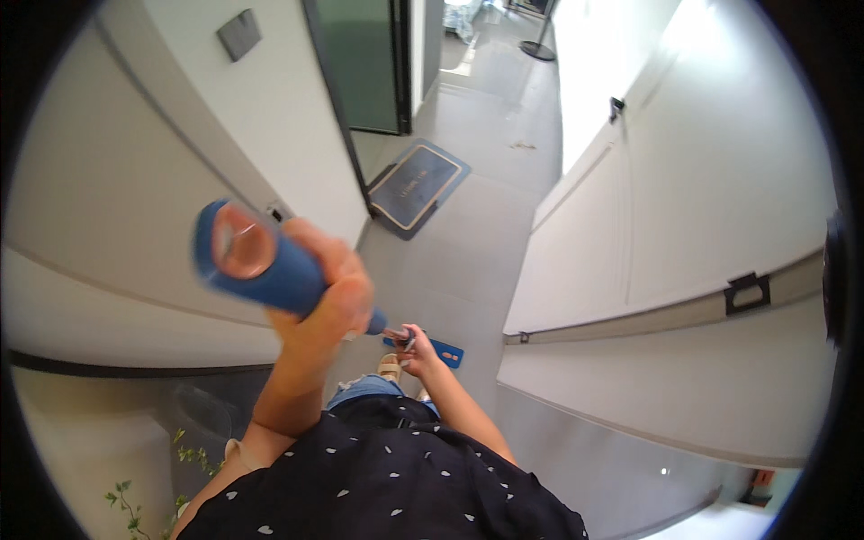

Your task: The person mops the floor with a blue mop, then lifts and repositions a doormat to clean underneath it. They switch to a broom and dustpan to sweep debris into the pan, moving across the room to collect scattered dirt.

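Note:
My left hand (331,283) is raised close to the camera, wrapped around the thick blue handle (290,273) of what looks like a flat mop. A copper-pink recess marks the handle's top end, which is blurred. Lower down, my right hand (418,351) closes on the thin pole, with a small dark part showing between the fingers. By my feet, the blue flat head (449,353) with pinkish marks rests on the grey floor (466,270). My right hand hides part of that head. A sandal (389,366) shows just left of my right hand.
A dark doormat (418,185) with writing lies ahead by a black-framed glass door (361,64). White door panels (594,229) with black latches line the right; a pale door (135,169) stands left. A stand's round base (538,50) is farther ahead. Leafy sprigs (128,506) show lower left.

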The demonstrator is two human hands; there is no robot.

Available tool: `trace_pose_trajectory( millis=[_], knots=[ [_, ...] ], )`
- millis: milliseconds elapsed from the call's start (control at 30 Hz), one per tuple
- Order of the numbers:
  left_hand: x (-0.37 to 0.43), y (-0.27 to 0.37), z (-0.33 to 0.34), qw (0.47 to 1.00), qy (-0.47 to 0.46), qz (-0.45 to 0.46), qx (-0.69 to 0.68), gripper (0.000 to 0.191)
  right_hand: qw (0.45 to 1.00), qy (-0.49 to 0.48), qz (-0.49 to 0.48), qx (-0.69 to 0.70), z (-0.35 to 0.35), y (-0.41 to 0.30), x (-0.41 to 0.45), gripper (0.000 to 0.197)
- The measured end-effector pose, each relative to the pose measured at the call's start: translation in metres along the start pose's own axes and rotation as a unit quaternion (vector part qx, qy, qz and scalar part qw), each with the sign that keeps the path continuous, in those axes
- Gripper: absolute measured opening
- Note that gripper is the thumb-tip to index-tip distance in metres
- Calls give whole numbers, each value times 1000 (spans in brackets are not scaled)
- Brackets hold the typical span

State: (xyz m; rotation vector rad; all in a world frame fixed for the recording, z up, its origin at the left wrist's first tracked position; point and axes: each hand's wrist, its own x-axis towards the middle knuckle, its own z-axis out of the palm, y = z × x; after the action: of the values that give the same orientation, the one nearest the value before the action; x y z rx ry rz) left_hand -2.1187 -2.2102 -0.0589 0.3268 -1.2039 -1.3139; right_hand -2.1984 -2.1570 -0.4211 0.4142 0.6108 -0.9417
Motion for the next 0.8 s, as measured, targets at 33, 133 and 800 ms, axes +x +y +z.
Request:
trace_pose_trajectory(
  millis=[33,133,800],
  knots=[
    [2,-7,-7,1000,29,-10,-2,20,1000,10,1,-5,3,-4,4,32],
    [10,-34,-31,980,48,-102,163,14,998,44,-1,-45,14,-14,15,44],
    [-12,-77,-201,923,225,-89,300,20,958,154,2,-241,78,10,64,24]
  ],
)
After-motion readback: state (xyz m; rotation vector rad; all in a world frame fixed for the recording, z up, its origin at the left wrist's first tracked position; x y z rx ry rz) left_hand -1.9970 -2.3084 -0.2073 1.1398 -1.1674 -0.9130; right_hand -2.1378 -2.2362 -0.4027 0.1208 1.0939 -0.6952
